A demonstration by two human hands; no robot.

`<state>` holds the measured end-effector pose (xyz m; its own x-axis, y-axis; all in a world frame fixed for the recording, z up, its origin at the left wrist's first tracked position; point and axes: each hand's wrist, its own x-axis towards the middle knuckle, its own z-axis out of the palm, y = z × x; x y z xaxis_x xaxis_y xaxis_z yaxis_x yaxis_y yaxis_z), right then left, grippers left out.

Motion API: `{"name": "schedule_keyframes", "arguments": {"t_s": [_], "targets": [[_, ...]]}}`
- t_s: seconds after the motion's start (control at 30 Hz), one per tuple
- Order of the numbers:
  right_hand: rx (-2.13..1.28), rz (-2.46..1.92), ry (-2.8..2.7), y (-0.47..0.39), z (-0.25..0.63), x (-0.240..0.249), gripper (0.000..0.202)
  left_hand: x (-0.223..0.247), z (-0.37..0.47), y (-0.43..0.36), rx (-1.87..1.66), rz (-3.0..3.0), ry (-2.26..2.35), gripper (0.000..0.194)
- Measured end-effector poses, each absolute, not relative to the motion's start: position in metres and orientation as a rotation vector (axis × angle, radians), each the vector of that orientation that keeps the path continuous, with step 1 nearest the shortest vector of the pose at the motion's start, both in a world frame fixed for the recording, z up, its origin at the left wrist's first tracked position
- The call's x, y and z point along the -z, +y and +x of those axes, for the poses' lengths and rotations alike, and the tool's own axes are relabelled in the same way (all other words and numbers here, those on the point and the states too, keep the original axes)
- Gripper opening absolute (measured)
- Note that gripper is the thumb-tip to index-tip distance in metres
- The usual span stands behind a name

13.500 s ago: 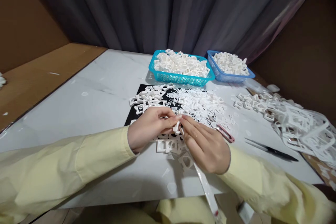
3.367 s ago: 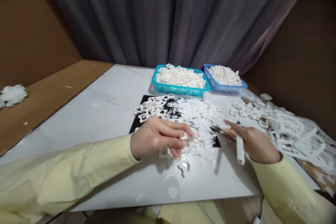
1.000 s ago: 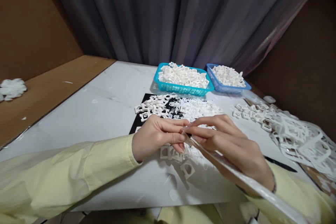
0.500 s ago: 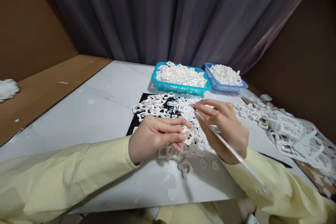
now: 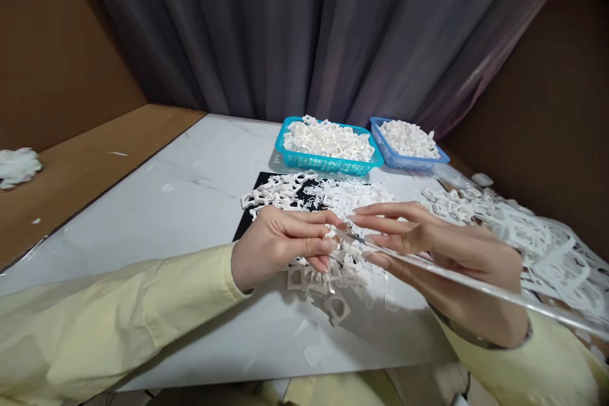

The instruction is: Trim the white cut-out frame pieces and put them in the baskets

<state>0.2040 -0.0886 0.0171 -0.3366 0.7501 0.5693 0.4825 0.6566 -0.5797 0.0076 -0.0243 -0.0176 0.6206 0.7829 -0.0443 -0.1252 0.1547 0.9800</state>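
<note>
Near the middle of the table, my left hand [image 5: 280,238] is closed, pinching a small white plastic part [image 5: 332,235] between thumb and fingers; the fingers hide much of it. My right hand [image 5: 447,254] grips a long, thin, pen-like tool [image 5: 457,276] with a pale shaft. The tool's narrow metal tip meets the white part at the left fingertips; whether it is a blade cannot be made out. Beneath both hands, loose white parts and small scraps cover a black mat [image 5: 255,200]. One square white part with a round opening [image 5: 337,309] lies close to me.
A turquoise basket [image 5: 328,163] heaped with white parts stands behind the mat, and a blue basket [image 5: 413,160], also full, is to its right. White plastic frames [image 5: 547,247] pile up at the right. A white bundle [image 5: 19,167] lies far left.
My right hand has swung right and lower, its fingers stretching toward the left hand. The tool's tip now touches the part. My left hand stays nearly in place.
</note>
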Motion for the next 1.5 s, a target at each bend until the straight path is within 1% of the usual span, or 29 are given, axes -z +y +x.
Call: {"name": "schedule_keyframes", "arguments": {"t_s": [0.07,0.17,0.27,0.43,0.67,0.8,0.93,1.03,1.2,1.3,1.5], "targets": [[-0.383,-0.923,-2.049,-0.088,0.201,-0.017,0.014,0.017,0.007,-0.025,-0.708,1.240,0.627,0.010],[-0.372,-0.862,-2.116,-0.085,0.199,-0.017,0.018,0.015,0.006,-0.025,-0.680,1.208,0.589,0.016],[-0.369,-0.837,-2.160,-0.083,0.199,-0.018,0.018,0.013,0.006,-0.025,-0.610,1.216,0.556,0.012],[-0.371,-0.845,-2.167,-0.082,0.199,-0.019,0.016,0.011,0.006,-0.024,-0.508,1.118,0.561,0.012],[-0.398,-0.901,-2.168,-0.081,0.201,-0.015,0.015,0.010,0.007,-0.028,-0.451,0.966,0.594,0.014],[-0.421,-0.880,-2.155,-0.081,0.201,-0.013,0.017,0.011,0.006,-0.028,-0.442,0.956,0.635,0.011],[-0.449,-0.934,-2.199,-0.081,0.199,-0.017,0.017,0.013,0.007,-0.027,-0.437,0.941,0.683,0.013],[-0.411,-0.938,-2.217,-0.081,0.196,-0.017,0.016,0.013,0.007,-0.028,-0.448,0.930,0.710,0.013],[-0.336,-0.983,-2.125,-0.082,0.189,-0.004,0.016,0.012,0.008,-0.029,-0.497,0.954,0.742,0.015],[-0.314,-0.981,-2.006,-0.085,0.184,0.006,0.016,0.012,0.007,-0.028,-0.498,0.993,0.771,0.014],[-0.428,-0.996,-1.801,-0.088,0.178,0.010,0.013,0.010,0.006,-0.027,-0.464,0.952,0.776,0.011]]}}
